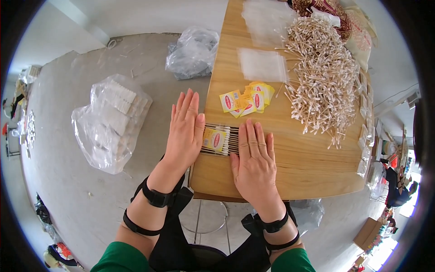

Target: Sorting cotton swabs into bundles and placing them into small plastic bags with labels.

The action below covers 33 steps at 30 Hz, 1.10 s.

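Green sleeves point(120, 258) nearest, black straps point(157, 197) just beyond. Right hand point(256, 165) open, palm down, at swab row's point(233, 141) right end; left hand point(182, 131) open, fingers straight, at its left. Yellow card point(215, 138) atop row. Farther: loose yellow cards point(230, 100), clear bags point(263, 65), huge swab heap point(324, 72) far right.

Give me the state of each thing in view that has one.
Swab row: lined up parallel.
Left hand: open, fingers straight, at the row's left end.
Right hand: open, palm down, at the row's right end.
Card on the row: lying flat.
Loose yellow cards: overlapping, spread.
Swab heap: loose, jumbled.
Small clear bags: lying flat.
Large bag at left: holding white bundles.
Large bag at top: crumpled.
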Each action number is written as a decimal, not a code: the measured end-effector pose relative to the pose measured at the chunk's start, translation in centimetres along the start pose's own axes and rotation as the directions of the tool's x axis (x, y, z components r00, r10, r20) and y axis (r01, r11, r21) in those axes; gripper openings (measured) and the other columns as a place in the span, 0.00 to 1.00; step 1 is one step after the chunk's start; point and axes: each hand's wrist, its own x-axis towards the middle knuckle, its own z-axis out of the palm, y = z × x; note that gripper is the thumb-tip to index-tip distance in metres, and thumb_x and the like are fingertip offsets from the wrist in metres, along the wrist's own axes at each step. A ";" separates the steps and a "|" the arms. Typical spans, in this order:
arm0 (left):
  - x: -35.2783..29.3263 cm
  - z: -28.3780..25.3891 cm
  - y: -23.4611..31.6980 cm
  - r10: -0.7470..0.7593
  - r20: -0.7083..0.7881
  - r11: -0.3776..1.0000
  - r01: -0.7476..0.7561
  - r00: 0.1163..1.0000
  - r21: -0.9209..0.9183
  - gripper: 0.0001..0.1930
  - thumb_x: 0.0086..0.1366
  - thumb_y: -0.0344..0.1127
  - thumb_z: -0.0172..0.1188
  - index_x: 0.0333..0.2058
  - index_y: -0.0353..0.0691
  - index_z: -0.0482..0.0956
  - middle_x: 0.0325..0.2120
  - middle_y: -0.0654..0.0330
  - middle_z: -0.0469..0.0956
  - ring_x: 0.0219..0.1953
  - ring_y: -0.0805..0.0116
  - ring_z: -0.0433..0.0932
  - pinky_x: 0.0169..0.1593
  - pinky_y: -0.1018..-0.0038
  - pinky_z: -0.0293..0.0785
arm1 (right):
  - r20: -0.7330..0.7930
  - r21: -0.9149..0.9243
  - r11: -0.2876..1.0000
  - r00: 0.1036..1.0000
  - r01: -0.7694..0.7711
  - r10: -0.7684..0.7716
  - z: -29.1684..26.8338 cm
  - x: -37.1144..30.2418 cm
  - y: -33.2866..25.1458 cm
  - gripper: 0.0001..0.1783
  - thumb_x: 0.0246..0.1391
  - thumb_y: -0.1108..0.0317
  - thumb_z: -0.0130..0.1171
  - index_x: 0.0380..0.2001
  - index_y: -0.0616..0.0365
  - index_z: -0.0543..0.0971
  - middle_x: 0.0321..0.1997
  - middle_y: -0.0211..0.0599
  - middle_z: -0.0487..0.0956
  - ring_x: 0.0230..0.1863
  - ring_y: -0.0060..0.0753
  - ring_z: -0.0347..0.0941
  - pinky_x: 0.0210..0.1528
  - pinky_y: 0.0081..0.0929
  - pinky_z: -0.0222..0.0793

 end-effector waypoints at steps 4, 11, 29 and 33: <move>-0.3 -1.1 1.6 0.015 -0.111 0.826 -0.075 0.994 -0.559 0.29 0.83 0.47 0.36 0.71 0.31 0.59 0.74 0.47 0.57 0.78 0.51 0.51 0.78 0.57 0.43 | -0.086 0.247 0.969 0.996 0.010 0.011 -0.9 0.5 1.2 0.33 0.70 0.65 0.50 0.73 0.68 0.60 0.77 0.53 0.63 0.78 0.53 0.56 0.78 0.48 0.49; -0.4 -0.7 2.2 -0.187 0.024 0.300 0.080 0.982 -0.951 0.34 0.83 0.55 0.29 0.71 0.32 0.59 0.73 0.50 0.59 0.76 0.59 0.55 0.77 0.63 0.46 | -0.152 0.847 0.531 0.970 0.030 0.188 0.0 1.1 0.6 0.30 0.78 0.62 0.37 0.73 0.71 0.57 0.77 0.60 0.60 0.79 0.54 0.53 0.78 0.41 0.48; 0.0 -0.8 2.1 -0.239 0.029 0.030 0.038 0.970 -0.999 0.36 0.82 0.58 0.31 0.67 0.28 0.63 0.69 0.43 0.65 0.73 0.53 0.62 0.77 0.61 0.52 | -0.315 0.871 -0.302 0.911 0.389 0.264 3.0 2.8 -2.2 0.35 0.79 0.50 0.31 0.75 0.68 0.53 0.79 0.50 0.56 0.81 0.43 0.46 0.81 0.41 0.36; -0.1 -0.9 2.0 -0.244 0.023 0.031 0.032 0.970 -0.999 0.36 0.82 0.58 0.31 0.67 0.28 0.64 0.69 0.42 0.66 0.73 0.53 0.62 0.77 0.61 0.52 | -0.111 0.939 0.340 0.979 0.047 0.174 1.8 2.1 -1.5 0.36 0.79 0.49 0.31 0.74 0.69 0.54 0.79 0.50 0.56 0.81 0.44 0.47 0.80 0.40 0.37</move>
